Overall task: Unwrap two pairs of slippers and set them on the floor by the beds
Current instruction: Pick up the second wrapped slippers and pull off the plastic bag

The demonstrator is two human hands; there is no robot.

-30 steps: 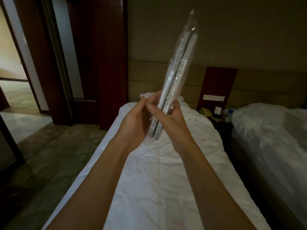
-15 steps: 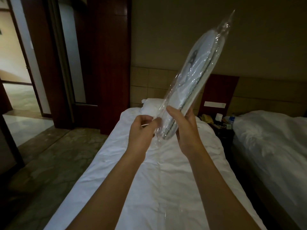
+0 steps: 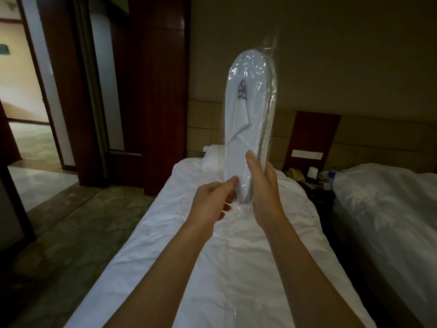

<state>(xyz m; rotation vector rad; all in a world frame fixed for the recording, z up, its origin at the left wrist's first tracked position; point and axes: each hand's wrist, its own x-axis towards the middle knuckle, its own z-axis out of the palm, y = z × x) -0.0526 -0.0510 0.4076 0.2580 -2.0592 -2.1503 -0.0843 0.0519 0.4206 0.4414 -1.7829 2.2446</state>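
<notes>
Both hands [image 3: 236, 197] grip the wrapped slippers [image 3: 246, 119]; its dark logo unreadable

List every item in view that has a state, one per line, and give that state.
slippers: upright, sealed in wrap
plastic wrap: intact around slippers, loose at bottom
right hand: gripping the pack's lower end
left hand: pinching the wrap's bottom edge
near bed: made, wrinkled white cover
far bed: covered, rumpled
door: open

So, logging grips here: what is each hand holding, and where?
Right hand grips the wrapped slippers at their lower end; left hand pinches the plastic wrap at the bottom.
</notes>
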